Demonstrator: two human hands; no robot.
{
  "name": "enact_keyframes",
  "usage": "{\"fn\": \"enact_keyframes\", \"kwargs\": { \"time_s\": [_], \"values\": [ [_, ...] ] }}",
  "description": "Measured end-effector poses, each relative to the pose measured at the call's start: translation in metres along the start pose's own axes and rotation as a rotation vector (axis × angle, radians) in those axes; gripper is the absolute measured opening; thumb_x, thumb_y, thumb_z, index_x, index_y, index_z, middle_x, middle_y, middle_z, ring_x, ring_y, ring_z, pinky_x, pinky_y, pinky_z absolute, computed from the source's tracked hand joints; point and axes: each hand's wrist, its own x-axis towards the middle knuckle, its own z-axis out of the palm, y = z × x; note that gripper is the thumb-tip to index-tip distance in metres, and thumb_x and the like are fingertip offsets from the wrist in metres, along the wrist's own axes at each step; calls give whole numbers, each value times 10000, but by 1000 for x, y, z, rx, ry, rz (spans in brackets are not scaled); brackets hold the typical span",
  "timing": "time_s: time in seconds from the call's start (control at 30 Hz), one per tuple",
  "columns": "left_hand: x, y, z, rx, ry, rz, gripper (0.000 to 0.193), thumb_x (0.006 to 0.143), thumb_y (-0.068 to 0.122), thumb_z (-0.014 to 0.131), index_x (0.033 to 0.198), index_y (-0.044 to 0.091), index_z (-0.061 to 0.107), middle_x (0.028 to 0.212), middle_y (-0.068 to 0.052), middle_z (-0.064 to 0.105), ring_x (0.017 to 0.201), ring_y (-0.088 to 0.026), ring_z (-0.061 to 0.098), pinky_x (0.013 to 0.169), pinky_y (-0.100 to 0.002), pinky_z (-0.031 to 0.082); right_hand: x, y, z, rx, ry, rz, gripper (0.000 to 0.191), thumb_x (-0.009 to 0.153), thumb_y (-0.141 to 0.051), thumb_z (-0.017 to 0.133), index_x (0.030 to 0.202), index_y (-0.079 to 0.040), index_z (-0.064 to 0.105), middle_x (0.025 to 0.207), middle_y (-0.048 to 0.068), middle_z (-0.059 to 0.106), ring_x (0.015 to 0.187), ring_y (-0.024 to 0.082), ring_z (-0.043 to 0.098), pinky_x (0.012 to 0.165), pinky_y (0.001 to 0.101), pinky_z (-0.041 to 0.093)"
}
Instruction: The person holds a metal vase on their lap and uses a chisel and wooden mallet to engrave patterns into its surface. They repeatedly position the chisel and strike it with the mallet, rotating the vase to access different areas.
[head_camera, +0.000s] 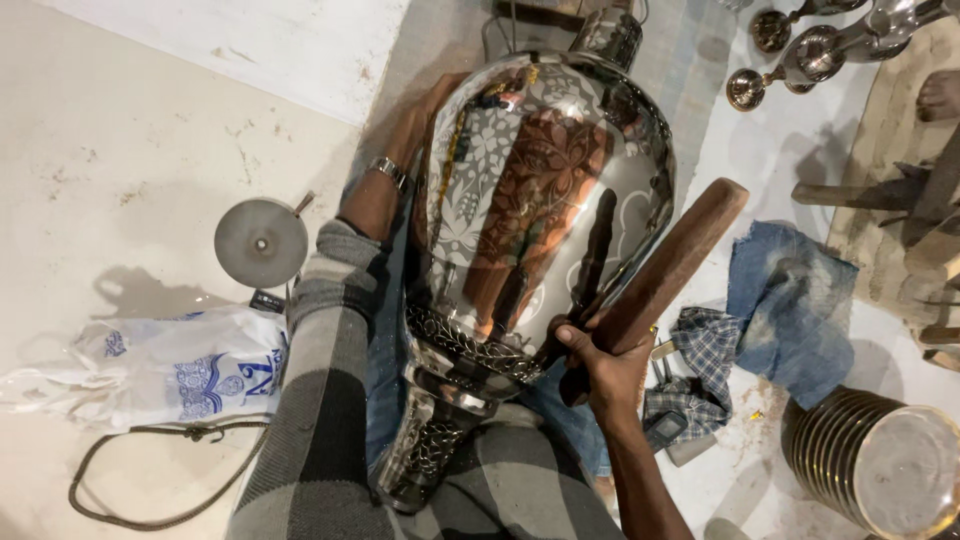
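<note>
Polished engraved metal vase (540, 200) lies across the lap; right hand (608, 362) clenches a wooden mallet (670, 265) beside its body, poised for a careful, light tap; left hand (415, 175), mostly hidden behind it, seemingly steadies it, grip unclear.

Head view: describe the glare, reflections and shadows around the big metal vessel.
Head view: the polished engraved vessel mirrors its surroundings, with bright glare along its upper rim; the wooden mallet in the right hand is reflected as a dark streak; the round disc casts a soft shadow on the floor.

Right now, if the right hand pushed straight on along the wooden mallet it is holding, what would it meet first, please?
Probably nothing nearby: the right hand aims the brown wooden mallet up-right, beside the large polished engraved metal vessel, over bare pale floor; depth is unclear.
</note>
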Motion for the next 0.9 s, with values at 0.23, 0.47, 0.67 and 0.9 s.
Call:
{"fn": "enact_keyframes", "kwargs": {
  "time_s": [0.23,0.47,0.67,0.9],
  "values": [
    [1,21,9,56,92,-253,430,1012,262,472,1419,123,499,1169,-164,724,925,-225,749,728,-353,648,4,2,1,4,36,83,289,723,-17,873,776,-32,590,572,63,626,444,166,605,420,320,511],
    [-19,46,-1,-366,95,-74,565,1020,558,520,1417,172,636,1318,-134,730,1134,-222,753,964,-413,605,18,8,-7,114,26,127,270,743,17,796,821,-46,546,601,62,536,454,189,504,439,353,459],
    [15,59,0,-25,41,-216,549,940,601,487,1347,277,662,1275,-97,734,1150,-184,678,928,-348,474,30,19,-4,515,-110,179,275,775,-38,759,832,-96,495,619,37,471,475,178,462,452,371,443],
    [11,62,4,-73,93,-44,547,992,567,523,1357,186,671,1354,-118,698,1257,-202,630,1057,-340,438,29,13,5,614,-108,174,305,755,-79,784,884,-116,510,614,24,461,460,166,448,437,371,448]
  ]
}}
